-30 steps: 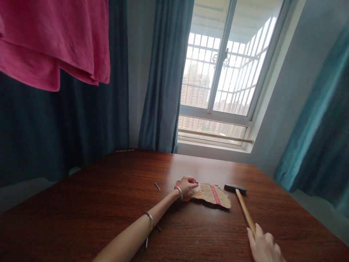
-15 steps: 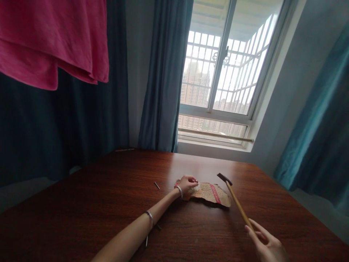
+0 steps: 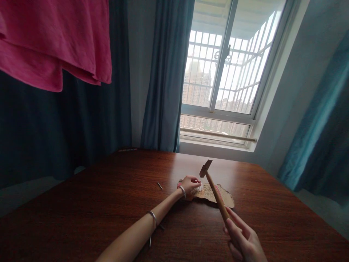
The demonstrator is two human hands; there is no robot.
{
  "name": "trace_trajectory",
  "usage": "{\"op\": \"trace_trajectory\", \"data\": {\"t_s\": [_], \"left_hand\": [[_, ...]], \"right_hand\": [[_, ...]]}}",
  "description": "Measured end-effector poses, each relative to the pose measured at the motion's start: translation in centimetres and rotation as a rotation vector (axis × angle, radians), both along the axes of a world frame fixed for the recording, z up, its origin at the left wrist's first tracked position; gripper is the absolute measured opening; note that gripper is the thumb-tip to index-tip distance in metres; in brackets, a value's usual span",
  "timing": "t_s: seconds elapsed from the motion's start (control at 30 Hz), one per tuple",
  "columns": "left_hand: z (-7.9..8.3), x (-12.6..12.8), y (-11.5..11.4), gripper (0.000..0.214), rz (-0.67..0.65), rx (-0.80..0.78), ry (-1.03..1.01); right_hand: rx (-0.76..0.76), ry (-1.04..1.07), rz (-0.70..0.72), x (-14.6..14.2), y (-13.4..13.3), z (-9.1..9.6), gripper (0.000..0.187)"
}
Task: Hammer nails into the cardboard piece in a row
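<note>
My right hand (image 3: 242,234) is wrapped around the wooden handle of a hammer (image 3: 215,189). Its dark metal head is raised above the table, near my left hand. My left hand (image 3: 191,185) rests at the left part of a tan, perforated sheet (image 3: 209,193) with pink and white patterning, its fingers pinched together. Something small and pinkish shows at those fingertips, too small to name. A metal rod (image 3: 159,185) lies on the table left of the sheet, and another thin rod (image 3: 150,241) lies beside my left forearm, which partly hides a further dark piece.
The sheet lies on a brown wooden table (image 3: 109,193). A window (image 3: 218,72) with bars outside stands behind it, blue curtains (image 3: 163,80) hang on both sides, and pink cloth (image 3: 68,40) hangs at upper left.
My right hand has moved left with the hammer, bringing its head up and over beside my left hand. My left hand stays at the sheet, and the view has shifted slightly.
</note>
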State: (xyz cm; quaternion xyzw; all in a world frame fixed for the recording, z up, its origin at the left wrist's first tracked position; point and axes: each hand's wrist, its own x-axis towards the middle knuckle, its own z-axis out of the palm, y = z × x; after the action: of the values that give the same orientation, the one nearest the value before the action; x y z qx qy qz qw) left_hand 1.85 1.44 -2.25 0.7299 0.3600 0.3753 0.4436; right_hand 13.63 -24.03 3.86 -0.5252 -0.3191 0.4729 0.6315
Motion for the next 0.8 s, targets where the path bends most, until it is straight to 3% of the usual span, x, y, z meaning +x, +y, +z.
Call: {"op": "trace_trajectory", "data": {"t_s": [0.23, 0.8], "left_hand": [[-0.1, 0.0, 0.2, 0.029, 0.014, 0.014, 0.029], [-0.4, 0.1, 0.5, 0.024, -0.004, 0.023, 0.038]], "right_hand": [[0.000, -0.071, 0.007, -0.9, 0.3, 0.4, 0.073], [-0.012, -0.108, -0.050, -1.1, 0.0, -1.0, 0.076]]}}
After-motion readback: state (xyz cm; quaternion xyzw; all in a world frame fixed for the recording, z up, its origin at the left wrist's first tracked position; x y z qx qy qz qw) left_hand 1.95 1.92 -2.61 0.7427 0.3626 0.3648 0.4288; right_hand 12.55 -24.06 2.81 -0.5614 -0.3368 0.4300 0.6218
